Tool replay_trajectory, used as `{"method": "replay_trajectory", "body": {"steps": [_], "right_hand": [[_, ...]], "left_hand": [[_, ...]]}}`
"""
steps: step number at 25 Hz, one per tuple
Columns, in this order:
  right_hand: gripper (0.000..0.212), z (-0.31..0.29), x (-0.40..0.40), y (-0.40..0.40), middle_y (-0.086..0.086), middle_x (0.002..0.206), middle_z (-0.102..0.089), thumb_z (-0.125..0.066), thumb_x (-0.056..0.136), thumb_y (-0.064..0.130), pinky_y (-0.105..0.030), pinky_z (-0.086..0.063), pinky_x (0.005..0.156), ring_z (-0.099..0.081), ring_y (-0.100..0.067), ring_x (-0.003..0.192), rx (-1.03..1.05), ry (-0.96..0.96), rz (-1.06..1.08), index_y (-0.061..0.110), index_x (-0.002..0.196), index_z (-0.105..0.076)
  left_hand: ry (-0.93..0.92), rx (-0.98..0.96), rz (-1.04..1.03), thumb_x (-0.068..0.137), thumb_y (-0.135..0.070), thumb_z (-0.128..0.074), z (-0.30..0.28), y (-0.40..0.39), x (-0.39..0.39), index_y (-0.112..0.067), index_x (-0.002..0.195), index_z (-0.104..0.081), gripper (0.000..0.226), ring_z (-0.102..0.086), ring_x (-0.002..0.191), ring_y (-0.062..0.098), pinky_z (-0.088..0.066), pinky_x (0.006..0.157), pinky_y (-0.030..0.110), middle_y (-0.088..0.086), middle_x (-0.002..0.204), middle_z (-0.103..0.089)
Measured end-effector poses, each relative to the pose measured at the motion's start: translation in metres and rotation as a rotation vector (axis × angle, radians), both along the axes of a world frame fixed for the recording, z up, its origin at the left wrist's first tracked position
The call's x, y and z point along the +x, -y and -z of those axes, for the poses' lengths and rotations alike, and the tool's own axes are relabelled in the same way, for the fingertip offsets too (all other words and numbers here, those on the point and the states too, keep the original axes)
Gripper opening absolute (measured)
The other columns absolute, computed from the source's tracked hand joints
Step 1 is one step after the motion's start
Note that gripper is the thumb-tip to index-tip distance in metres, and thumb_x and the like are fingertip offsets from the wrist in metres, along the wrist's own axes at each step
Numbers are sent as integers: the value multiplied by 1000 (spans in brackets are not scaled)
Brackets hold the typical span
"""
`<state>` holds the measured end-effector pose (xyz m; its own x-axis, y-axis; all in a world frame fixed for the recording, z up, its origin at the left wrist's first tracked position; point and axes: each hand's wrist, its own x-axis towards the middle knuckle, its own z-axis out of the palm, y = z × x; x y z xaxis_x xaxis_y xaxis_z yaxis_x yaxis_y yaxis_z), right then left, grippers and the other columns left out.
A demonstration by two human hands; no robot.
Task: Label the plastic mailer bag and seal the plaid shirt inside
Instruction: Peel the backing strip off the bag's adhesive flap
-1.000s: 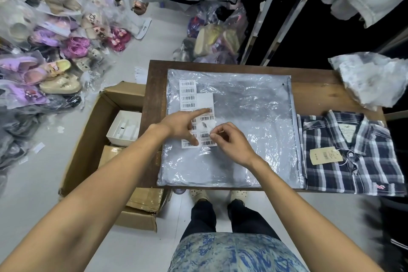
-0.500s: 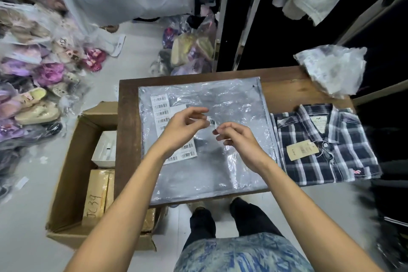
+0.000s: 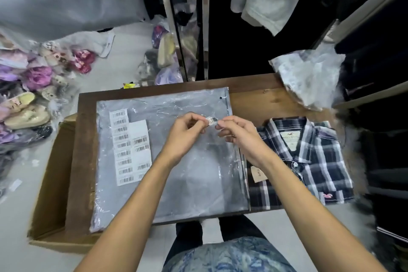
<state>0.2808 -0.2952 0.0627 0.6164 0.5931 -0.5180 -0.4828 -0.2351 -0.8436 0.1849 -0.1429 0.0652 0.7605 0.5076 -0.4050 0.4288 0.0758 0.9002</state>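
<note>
Above the plastic mailer bag (image 3: 172, 157), which lies flat on the wooden bench (image 3: 260, 97), my left hand (image 3: 183, 137) and right hand (image 3: 238, 137) pinch one small barcode label (image 3: 212, 120) between their fingertips, one at each end, lifted off the plastic. Left of my hands the sheet of labels (image 3: 130, 147) rests on the bag, while the plaid shirt (image 3: 309, 161) lies folded just beside the bag's right edge, my right wrist covering part of its paper tag (image 3: 257, 173); the label's print is too blurred to read.
</note>
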Motion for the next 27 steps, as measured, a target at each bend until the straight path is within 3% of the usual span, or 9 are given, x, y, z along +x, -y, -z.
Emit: {"method": "replay_trajectory", "body": {"steps": [4,8,12,15,19,23,27], "right_hand": [[15,8,38,4,3,88,-71,-81,83,17,-17,-51,74,-65,-3,77,-17,108,-5,17,96,-73],[18,8,62,4,3,94,-74,-83,81,25,-22,-51,81,-65,-6,86,-32,154,-1,21,96,-74],[12,-6,68,6,6,87,-74,-80,85,24,-19,-50,74,-65,-3,80,12,194,21,18,93,-73],[14,-10,66,3,0,92,-74,-79,86,24,-24,-50,76,-64,-5,81,-7,250,68,18,95,-70],[48,-15,56,4,-9,113,-71,-83,81,19,-28,-53,85,-66,-8,95,10,226,38,19,123,-59],[80,-14,50,11,-3,108,-70,-94,68,23,-34,-54,83,-64,-8,87,-32,396,-208,30,134,-51],[61,-3,45,-1,-1,90,-76,-86,79,17,-51,-53,90,-69,-17,84,-32,446,-61,27,131,-55]], "left_hand": [[-47,31,-79,92,-6,-61,4,15,31,-15,80,-61,15,-57,68,9,-45,67,26,-4,69,-63],[-41,57,-120,86,-16,-60,-5,23,49,-15,80,-53,9,-49,72,17,-42,69,36,9,75,-55],[-19,95,-111,78,-29,-62,-18,21,48,-18,76,-50,16,-47,70,18,-42,68,38,7,74,-54],[-4,75,-85,79,-22,-63,-21,18,47,-14,77,-51,14,-44,68,18,-38,65,37,7,71,-51],[-21,47,-24,82,-15,-65,-13,4,42,-14,76,-51,15,-41,62,16,-35,59,32,0,63,-48],[-26,33,9,79,-16,-68,-6,-5,45,-19,75,-52,17,-43,59,15,-36,58,33,-5,60,-50],[-13,19,88,78,-19,-72,5,-20,47,-21,82,-53,20,-50,66,17,-41,62,34,0,71,-56]]}}
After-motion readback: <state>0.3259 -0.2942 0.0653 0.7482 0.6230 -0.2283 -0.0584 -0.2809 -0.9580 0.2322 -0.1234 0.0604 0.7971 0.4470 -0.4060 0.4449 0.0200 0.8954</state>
